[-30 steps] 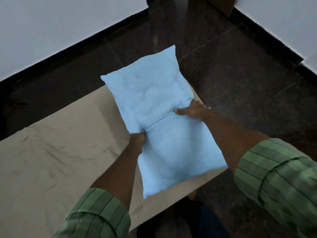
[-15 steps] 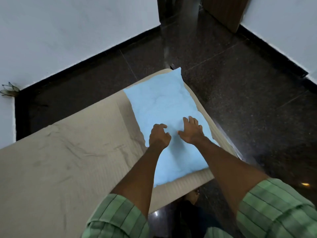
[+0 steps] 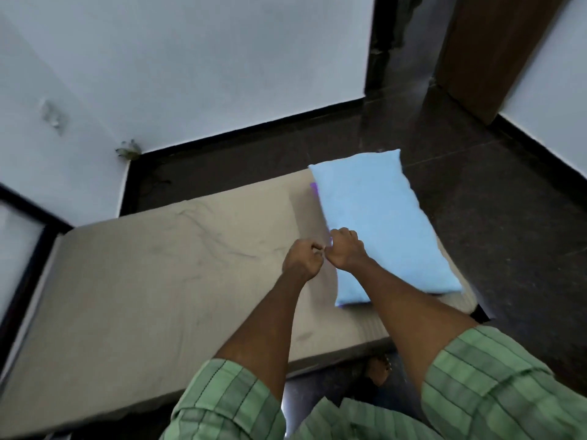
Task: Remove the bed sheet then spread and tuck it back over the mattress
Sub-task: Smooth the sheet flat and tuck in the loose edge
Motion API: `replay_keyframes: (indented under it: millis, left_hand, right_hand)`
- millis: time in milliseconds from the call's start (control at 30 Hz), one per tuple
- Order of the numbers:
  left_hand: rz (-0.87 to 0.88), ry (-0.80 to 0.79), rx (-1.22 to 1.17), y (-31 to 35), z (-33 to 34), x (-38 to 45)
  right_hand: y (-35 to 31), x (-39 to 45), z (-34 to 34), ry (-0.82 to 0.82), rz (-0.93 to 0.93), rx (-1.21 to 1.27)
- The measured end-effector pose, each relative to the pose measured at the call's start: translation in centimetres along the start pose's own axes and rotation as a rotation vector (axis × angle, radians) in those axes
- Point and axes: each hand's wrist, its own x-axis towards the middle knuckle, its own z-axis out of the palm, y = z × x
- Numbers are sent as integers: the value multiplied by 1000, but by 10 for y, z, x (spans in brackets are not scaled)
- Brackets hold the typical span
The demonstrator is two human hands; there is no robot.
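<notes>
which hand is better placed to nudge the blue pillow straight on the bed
Right, probably. The right hand sits at the blue pillow's near edge, while the left hand is curled over the beige sheet, further off.

I see dim, even indoor light and motion blur across the frame. Beyond my hands the dark floor [image 3: 476, 198] shows soft glare, and walls bow at the edges.

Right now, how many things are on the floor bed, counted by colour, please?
Light blue: 1, the pillow, lying at the right end.
Beige: 1, the bed sheet, spread over the mattress.
Total: 2.
The left hand and right hand hover curled by the pillow's edge; whether they pinch anything cannot be told.
</notes>
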Motion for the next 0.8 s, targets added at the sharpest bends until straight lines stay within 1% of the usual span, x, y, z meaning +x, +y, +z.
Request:
replay_keyframes:
  millis: [233, 400, 533, 800]
  left_hand:
    - [-234, 97, -16, -125, -70, -92]
    - [-353, 131, -35, -199, -104, -120]
    - [-410, 153, -34, -250, -131, -121]
    - [-528, 228, -125, -355, -181, -71]
  right_hand:
    - [-114, -53, 98, -126, -182, -32]
    - [-183, -62, 147, -226, -289, -74]
    - [-232, -42, 182, -288, -338, -88]
    - [-323, 39, 245, -381, -397, -145]
